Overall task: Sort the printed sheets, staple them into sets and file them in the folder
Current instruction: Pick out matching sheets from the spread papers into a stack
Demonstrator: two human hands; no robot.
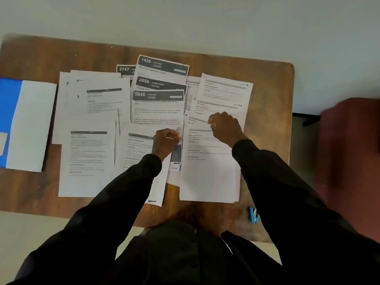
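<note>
Printed sheets cover the wooden table (30,58). Sheets with dark numbered headers (158,95) lie fanned in the middle, plain text sheets (88,153) lie at the left, and more sheets (207,173) overlap at the right. My left hand (165,142) is closed in a fist over the bottom edge of the middle sheets, pinching a paper edge. My right hand (225,127) is closed on the top of the right-hand sheets. A blue folder (8,120) lies open at the far left with white paper (30,124) in it. A blue stapler (254,215) rests near the front edge.
A dark red chair or cushion (349,153) stands to the right of the table. The floor around is pale. Bare wood shows along the table's back edge and front left corner.
</note>
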